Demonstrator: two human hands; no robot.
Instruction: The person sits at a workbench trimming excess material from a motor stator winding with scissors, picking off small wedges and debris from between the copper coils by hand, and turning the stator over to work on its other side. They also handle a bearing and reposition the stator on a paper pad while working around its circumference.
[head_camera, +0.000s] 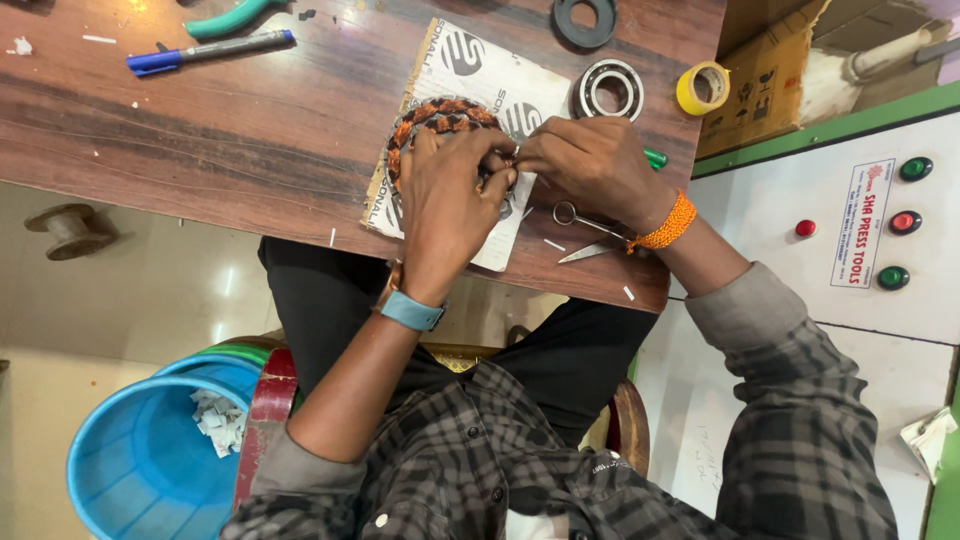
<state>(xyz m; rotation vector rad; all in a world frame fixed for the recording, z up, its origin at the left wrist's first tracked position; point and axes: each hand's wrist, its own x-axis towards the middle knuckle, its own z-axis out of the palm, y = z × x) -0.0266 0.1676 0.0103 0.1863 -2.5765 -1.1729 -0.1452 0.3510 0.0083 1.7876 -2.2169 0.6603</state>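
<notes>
Near the middle of the frame, slightly above centre, both hands work on a round coil ring (440, 118) wound with orange and dark wire, which lies on a printed sheet of cardboard (480, 75) on the wooden desk (250, 130). The left hand (445, 205) covers the ring's lower part, fingers curled onto it; its grip looks pressed on the ring's right edge. The right hand (590, 160) meets it there, fingertips pinching something small at the ring's rim; what exactly, I cannot tell. Scissors (585, 232) lie just below the right wrist. A metal bearing (610, 88) and a roll of yellow tape (702, 88) sit to the upper right, a blue marker (210, 52) at upper left, and a blue bucket (150, 460) at lower left.
</notes>
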